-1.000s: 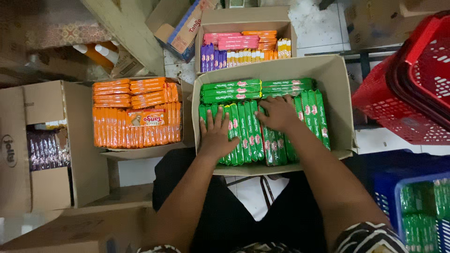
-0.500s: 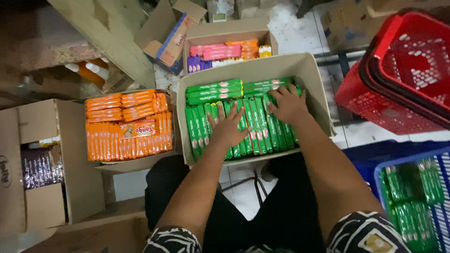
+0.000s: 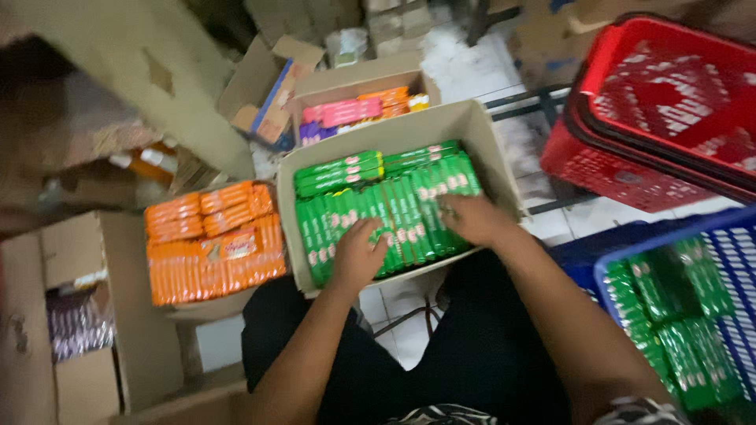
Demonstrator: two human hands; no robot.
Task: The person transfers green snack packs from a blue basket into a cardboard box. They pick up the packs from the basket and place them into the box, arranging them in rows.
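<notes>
Cardboard box (image 3: pixel 488 149) crammed, hands (image 3: pixel 358 256) on packs (image 3: pixel 394 208)

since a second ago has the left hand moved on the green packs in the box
Yes. The left hand has slid toward the near edge of the cardboard box and curled its fingers on the green packs.

Green wafer packs (image 3: pixel 394 206) packed upright in cardboard box (image 3: pixel 480 134).
</notes>
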